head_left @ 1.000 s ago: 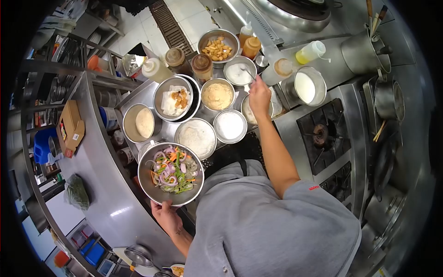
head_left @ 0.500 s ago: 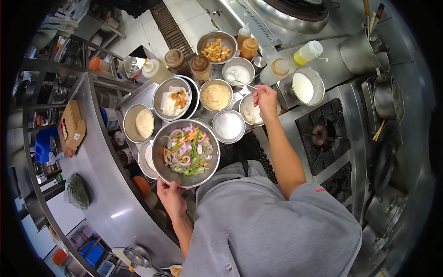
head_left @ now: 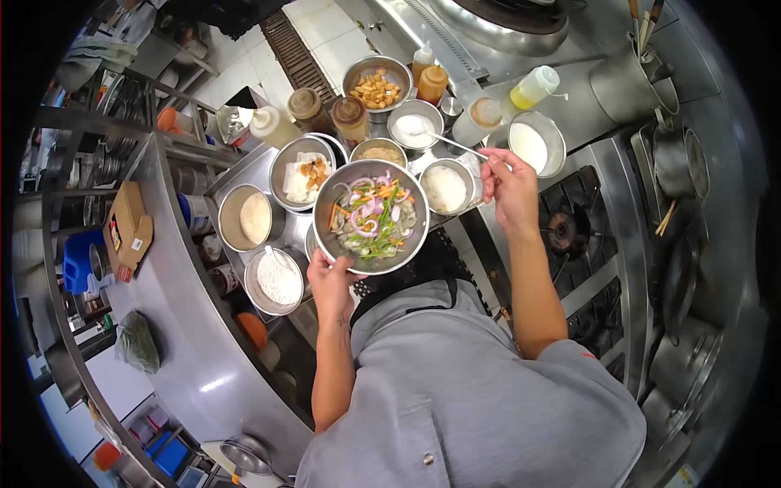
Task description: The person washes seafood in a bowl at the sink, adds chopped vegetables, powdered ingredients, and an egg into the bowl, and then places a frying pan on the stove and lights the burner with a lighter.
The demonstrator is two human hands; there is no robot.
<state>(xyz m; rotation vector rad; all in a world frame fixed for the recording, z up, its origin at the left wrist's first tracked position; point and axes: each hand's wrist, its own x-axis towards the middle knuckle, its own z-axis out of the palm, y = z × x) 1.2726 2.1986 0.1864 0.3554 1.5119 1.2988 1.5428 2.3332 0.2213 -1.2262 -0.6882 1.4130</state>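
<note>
While left hand (head_left: 329, 286) grips the bowl (head_left: 378, 266), right hand (head_left: 512, 193) pinches a spoon (head_left: 460, 145) near white powder (head_left: 413, 127); vegetables (head_left: 376, 215) cut, seasoning likely left.

The vegetable bowl (head_left: 325, 195) partly covers the tan powder (head_left: 381, 153), and the top edge crops the wide pan (head_left: 503, 41).

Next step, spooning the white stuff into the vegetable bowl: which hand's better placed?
Right, I'd say. The right hand holds the spoon, its far end at the small bowl of white stuff; the left hand is occupied holding the vegetable bowl.
</note>
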